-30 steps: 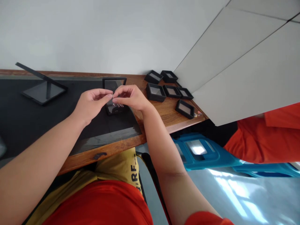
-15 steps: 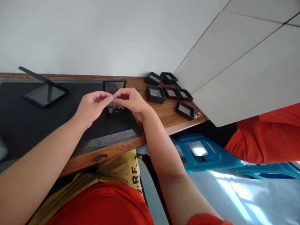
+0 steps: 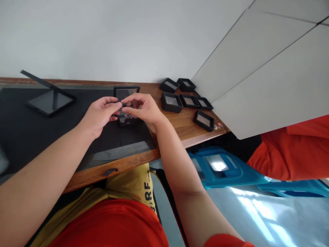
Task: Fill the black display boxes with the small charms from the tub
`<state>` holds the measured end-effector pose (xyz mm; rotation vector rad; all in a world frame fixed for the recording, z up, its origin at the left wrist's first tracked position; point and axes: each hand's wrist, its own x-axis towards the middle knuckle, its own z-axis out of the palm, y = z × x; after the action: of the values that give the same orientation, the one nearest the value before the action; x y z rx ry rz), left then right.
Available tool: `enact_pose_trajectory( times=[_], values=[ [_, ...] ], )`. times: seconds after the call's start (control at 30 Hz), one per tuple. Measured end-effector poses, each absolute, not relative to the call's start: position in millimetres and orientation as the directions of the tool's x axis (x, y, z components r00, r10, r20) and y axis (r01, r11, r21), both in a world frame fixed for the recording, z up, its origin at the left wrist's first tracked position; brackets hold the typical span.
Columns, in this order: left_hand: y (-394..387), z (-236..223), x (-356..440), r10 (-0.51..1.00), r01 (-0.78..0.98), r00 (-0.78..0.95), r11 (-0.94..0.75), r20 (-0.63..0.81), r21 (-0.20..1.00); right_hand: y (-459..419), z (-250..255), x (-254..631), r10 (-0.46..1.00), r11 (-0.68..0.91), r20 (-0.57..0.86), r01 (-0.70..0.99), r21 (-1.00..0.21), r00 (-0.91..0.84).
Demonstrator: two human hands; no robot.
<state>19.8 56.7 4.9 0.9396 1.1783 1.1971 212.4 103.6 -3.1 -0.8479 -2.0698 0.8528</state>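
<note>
My left hand (image 3: 101, 115) and my right hand (image 3: 144, 108) meet at the fingertips over an open black case (image 3: 126, 88) with clear panes. The left thumb and index finger are pinched together; anything between them is too small to make out. My right hand's index finger and thumb curl in against the left fingertips, a small gap between them, and what they grip is hidden. Several small shiny clear pieces (image 3: 130, 116) lie on the case's lower half, just beneath the right hand, which partly covers them.
Another open black case (image 3: 48, 113) stands tilted at the left on the black mat (image 3: 69, 140). Several small black framed boxes (image 3: 171, 102) sit on the wooden table (image 3: 180, 123) at right. Beyond the table edge are blue plastic stools (image 3: 223, 168) and a person's red sleeve (image 3: 295, 151).
My fingers have shifted slightly: the left hand's lower fingers now show below its thumb, and the right index finger and thumb have spread a little. The pieces on the case look the same.
</note>
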Motion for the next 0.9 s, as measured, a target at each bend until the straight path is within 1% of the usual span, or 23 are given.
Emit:
enact_pose_trajectory(
  times=[0.17, 0.53, 0.67, 0.73, 0.8, 0.87, 0.9],
  values=[
    [56.9, 0.8, 19.0, 0.989, -0.15, 0.007, 0.149, -0.15, 0.977, 101.5, -2.1, 210.9, 0.778, 0.564, 0.338, 0.351, -0.748, -0.53],
    [61.2, -7.3, 17.1, 0.996, -0.049, 0.03, 0.082, -0.08, 0.995, 103.1, -3.9, 209.2, 0.78, 0.497, 0.276, 0.289, -0.818, -0.561],
    [61.0, -8.0, 18.4, 0.997, -0.063, 0.048, 0.055, -0.052, 0.997, 103.0, -3.1, 209.3, 0.788, 0.426, 0.232, 0.232, -0.874, -0.571],
    [61.0, -8.8, 18.4, 0.999, -0.044, 0.029, 0.037, -0.036, 0.998, 104.4, -2.6, 211.4, 0.803, 0.394, 0.213, 0.226, -0.891, -0.557],
    [60.9, -10.4, 17.1, 1.0, 0.042, 0.001, -0.027, 0.027, 0.999, 106.6, -1.7, 216.4, 0.835, 0.391, 0.216, 0.271, -0.879, -0.506],
    [60.9, -12.9, 14.6, 0.988, 0.213, 0.007, -0.154, 0.157, 0.965, 108.7, 0.2, 224.2, 0.874, 0.396, 0.231, 0.355, -0.847, -0.427],
    [60.9, -14.5, 13.1, 0.974, 0.31, 0.028, -0.221, 0.224, 0.924, 109.3, 1.6, 228.8, 0.891, 0.388, 0.225, 0.403, -0.829, -0.394]
  ],
)
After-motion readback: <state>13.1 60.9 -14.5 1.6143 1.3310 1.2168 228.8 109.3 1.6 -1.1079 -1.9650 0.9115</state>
